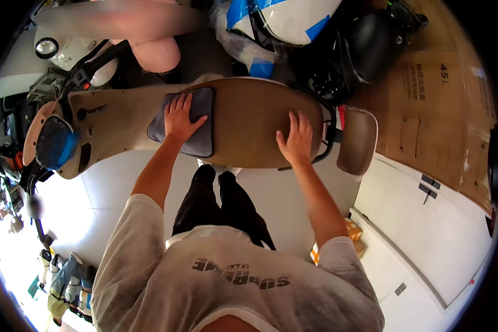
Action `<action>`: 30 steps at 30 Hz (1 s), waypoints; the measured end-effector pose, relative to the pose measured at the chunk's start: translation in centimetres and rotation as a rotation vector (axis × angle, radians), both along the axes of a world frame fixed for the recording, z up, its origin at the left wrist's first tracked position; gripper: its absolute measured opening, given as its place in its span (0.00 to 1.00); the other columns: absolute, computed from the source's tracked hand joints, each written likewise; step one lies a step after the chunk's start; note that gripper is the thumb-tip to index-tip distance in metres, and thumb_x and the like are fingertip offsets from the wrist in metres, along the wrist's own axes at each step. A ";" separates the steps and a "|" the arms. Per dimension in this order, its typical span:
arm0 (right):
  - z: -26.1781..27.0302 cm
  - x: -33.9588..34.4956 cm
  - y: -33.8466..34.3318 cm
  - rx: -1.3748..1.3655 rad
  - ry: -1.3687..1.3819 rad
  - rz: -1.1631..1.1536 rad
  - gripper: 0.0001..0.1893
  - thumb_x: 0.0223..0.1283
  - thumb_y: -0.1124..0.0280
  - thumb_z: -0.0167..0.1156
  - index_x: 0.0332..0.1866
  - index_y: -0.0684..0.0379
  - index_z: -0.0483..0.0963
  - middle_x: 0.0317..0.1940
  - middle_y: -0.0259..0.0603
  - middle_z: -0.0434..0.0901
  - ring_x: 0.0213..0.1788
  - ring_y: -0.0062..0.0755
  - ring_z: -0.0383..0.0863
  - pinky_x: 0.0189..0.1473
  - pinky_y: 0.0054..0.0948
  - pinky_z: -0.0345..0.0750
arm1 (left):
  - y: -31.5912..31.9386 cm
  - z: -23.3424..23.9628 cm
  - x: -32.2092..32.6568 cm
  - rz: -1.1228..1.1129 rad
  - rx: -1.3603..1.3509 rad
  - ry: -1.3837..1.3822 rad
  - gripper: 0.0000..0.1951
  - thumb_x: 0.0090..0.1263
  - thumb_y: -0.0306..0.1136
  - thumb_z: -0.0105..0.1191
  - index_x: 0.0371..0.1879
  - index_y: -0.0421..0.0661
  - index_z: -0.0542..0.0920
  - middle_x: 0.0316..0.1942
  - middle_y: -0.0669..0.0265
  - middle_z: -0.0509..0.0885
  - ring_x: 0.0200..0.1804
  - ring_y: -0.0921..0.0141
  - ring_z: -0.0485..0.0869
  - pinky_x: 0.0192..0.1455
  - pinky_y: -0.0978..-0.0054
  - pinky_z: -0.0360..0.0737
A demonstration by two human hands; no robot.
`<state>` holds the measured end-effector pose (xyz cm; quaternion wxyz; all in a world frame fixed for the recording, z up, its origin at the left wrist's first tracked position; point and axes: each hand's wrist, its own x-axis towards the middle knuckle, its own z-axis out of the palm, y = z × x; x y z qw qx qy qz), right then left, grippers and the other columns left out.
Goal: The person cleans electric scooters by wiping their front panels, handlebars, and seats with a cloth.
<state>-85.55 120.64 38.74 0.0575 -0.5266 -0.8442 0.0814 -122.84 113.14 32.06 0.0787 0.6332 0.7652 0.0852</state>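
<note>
A motor scooter stands crosswise before me, with its handlebar at the left and its long brown seat (249, 120) in the middle. My left hand (180, 118) lies flat with spread fingers on a folded dark grey cloth (201, 124), which covers the front end of the seat. Toward the seat's rear, my right hand (298, 139) rests on the brown cover, fingers apart and holding nothing. A black grab rail (330, 141) curves round the seat's back end. Beyond it is a brown padded backrest (357, 141). The scooter's round mirror (56, 143) carries blue film.
Behind the scooter stand a white vehicle with blue tape (299, 20) and a black vehicle part (375, 45). A large cardboard box (423, 99) is at the right, above white doors (423, 232). Small cartons (352, 230) lie beside my right arm. Another person (62, 282) is far off, lower left.
</note>
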 end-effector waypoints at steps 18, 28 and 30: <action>-6.7 -0.7 -1.0 0.077 -0.059 -0.110 0.43 0.59 0.48 0.51 0.78 0.60 0.59 0.78 0.59 0.56 0.77 0.64 0.57 0.77 0.60 0.56 | 0.8 -0.4 0.1 -0.018 0.078 -0.072 0.38 0.60 0.52 0.62 0.69 0.47 0.73 0.68 0.57 0.78 0.69 0.54 0.74 0.73 0.51 0.66; -5.5 -0.8 -0.3 0.025 -0.037 -0.100 0.42 0.62 0.49 0.51 0.79 0.61 0.58 0.79 0.58 0.55 0.79 0.61 0.55 0.78 0.58 0.54 | 1.1 -0.6 0.5 0.007 0.068 -0.043 0.37 0.60 0.51 0.61 0.70 0.48 0.73 0.69 0.58 0.77 0.69 0.55 0.74 0.73 0.53 0.66; -4.4 -1.1 0.1 -0.048 -0.026 -0.068 0.42 0.63 0.50 0.55 0.79 0.61 0.57 0.78 0.58 0.56 0.79 0.61 0.54 0.79 0.57 0.52 | 0.8 -0.6 0.1 0.013 0.078 -0.009 0.36 0.62 0.51 0.59 0.70 0.49 0.73 0.70 0.59 0.76 0.70 0.55 0.73 0.74 0.53 0.65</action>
